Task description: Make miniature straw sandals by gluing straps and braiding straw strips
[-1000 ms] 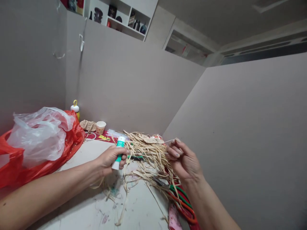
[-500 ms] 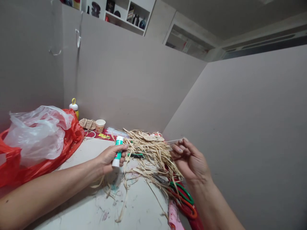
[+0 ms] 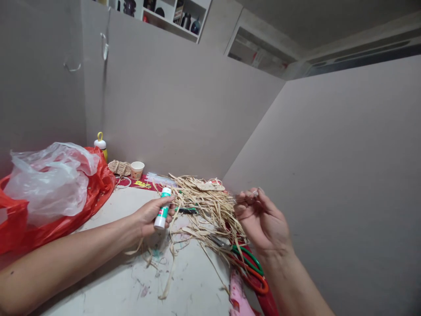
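Observation:
My left hand [image 3: 150, 215] is wrapped round a white and green glue stick [image 3: 162, 213], held upright just above the white table [image 3: 125, 281]. My right hand [image 3: 261, 221] is raised to the right of a heap of dry straw strips [image 3: 205, 208]. Its fingers pinch a thin pale strip [image 3: 245, 196] that is hard to make out. The straw heap lies between the two hands.
A red plastic bag [image 3: 49, 221] with a clear bag [image 3: 46, 180] on top fills the left. At the back stand a paper cup [image 3: 137, 169], a small woven basket [image 3: 120, 167] and a yellow bottle [image 3: 100, 144]. Green and orange scissors [image 3: 251, 267] lie under my right wrist. Grey walls close in.
My right hand has drawn a little to the right and curled its fingers tighter on the thin strip. The left hand with the glue stick has hardly moved.

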A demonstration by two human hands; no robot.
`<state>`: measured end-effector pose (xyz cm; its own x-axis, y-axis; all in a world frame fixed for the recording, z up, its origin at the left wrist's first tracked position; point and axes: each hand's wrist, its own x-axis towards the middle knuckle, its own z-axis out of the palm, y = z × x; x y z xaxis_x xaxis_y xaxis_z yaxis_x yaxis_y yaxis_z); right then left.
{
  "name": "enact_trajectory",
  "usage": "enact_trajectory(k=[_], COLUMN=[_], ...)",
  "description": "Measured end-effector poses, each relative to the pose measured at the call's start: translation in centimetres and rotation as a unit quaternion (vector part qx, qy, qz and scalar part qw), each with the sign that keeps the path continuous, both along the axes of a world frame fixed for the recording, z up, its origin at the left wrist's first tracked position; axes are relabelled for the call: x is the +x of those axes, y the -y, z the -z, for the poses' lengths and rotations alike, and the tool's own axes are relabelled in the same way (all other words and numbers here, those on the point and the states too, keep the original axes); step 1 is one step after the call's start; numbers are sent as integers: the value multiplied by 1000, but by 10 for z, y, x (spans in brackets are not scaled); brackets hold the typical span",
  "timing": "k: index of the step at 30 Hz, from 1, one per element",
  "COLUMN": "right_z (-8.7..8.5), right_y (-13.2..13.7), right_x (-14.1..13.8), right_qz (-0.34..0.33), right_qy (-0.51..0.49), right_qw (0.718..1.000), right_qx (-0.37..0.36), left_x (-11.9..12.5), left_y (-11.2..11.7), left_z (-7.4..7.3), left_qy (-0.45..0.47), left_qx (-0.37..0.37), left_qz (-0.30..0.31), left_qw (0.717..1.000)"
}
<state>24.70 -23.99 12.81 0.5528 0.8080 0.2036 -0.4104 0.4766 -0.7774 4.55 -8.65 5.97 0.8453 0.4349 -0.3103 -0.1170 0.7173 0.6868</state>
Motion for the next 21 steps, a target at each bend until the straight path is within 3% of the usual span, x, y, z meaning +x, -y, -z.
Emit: enact_trajectory(k=[9, 21], right_z=[7, 0], right_y=[2, 6], right_x=[10, 9], right_qz=[46, 69], right_qy=[-50, -59], right_qw=[998, 996], right_qx=[13, 16], left_x=[7, 11], left_y=[-8, -10], left_z=[17, 34], left_qy=[-68, -110], left_qx=[42, 240], left_qz=[-15, 22], left_qw=[997, 964])
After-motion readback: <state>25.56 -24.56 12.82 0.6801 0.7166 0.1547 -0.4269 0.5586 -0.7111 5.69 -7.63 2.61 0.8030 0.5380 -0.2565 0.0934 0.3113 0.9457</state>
